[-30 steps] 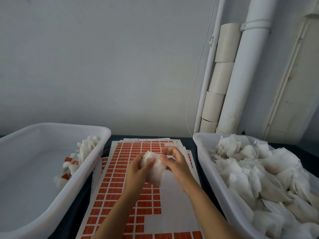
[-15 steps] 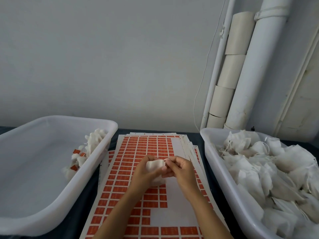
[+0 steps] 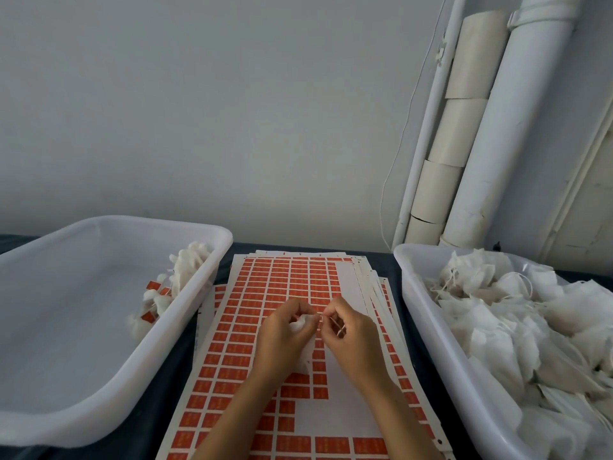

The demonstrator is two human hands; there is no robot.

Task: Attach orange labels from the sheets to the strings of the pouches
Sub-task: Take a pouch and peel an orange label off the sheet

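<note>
Pouch (image 3: 300, 327), dark table (image 3: 159, 423), grey wall (image 3: 232, 111)

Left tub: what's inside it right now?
The left tub holds a small cluster of labelled pouches with orange labels against its right wall. The near wall hides part of the floor.

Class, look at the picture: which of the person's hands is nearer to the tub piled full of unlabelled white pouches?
The right hand. It works over the label sheets, on the side toward the full tub; the left hand holds a pouch one hand farther away.
</note>
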